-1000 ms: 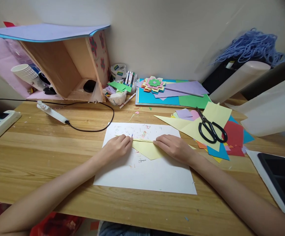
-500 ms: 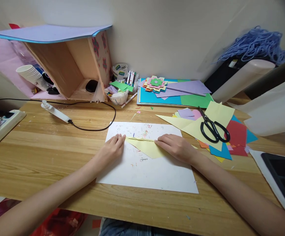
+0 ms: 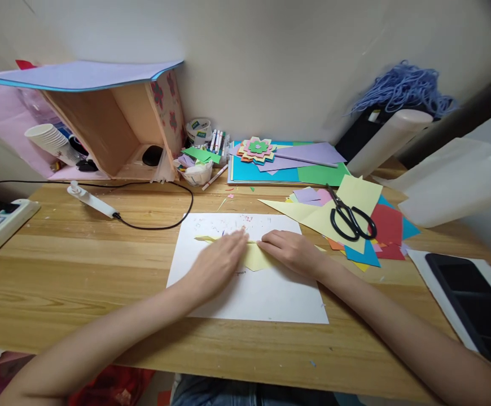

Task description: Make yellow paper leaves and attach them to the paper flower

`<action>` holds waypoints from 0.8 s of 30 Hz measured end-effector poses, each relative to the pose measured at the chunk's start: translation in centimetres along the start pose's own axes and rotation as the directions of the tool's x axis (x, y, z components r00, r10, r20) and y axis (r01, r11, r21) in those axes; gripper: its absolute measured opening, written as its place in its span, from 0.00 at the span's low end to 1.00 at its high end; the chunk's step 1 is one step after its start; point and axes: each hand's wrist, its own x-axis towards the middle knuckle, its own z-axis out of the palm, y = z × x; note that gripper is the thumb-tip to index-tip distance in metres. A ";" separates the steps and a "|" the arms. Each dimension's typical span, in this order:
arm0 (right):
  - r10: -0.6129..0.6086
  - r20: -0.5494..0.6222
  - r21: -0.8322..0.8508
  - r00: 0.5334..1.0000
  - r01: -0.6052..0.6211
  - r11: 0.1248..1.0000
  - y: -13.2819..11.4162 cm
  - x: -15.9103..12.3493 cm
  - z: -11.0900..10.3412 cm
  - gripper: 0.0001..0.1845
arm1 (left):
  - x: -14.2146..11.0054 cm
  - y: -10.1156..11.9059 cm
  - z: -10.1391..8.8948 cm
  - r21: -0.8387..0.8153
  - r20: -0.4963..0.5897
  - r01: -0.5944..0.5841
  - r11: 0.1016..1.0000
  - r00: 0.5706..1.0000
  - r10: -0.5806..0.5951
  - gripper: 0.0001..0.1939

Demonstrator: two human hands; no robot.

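Paper [image 3: 256, 258], yellow and folded, lies on the white sheet [image 3: 266, 301], partly covered! Left grip [image 3: 219, 260] stretches flat across it, fingers straight, unclenched, blurred; right grip [image 3: 288, 251] has fingertips at the long edge, pinching or just pressing, can't tell. Danger: a dragging palm could skew that thin fold, or weak pressure let it slide. Smooth sheet below, blunt pale point showing, grained wooden bench [image 3: 80, 270] beneath.

Worktop [image 3: 80, 276] carries a power strip [image 3: 11, 226] at far left, tilted stacked cups [image 3: 44, 138] beside an open-fronted box [image 3: 95, 127], blue yarn [image 3: 404, 87] heaped right rear.
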 end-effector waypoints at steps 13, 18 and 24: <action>0.090 -0.034 0.014 0.995 -0.090 0.996 0.7 -2.3 -1.4 0.13 | 1.4 2.1 3.5 -0.101 0.066 -0.017 0.995 0.998 0.023 0.29; 0.160 -0.031 0.001 0.987 -0.160 0.987 0.8 -3.2 -1.3 0.12 | 1.4 2.1 3.4 -0.139 0.075 0.003 0.990 0.997 0.008 0.29; 0.073 0.002 -0.125 0.997 -0.072 0.990 0.8 -3.0 -1.4 0.14 | 1.7 2.0 2.8 -0.186 0.129 0.032 0.982 0.992 -0.008 0.31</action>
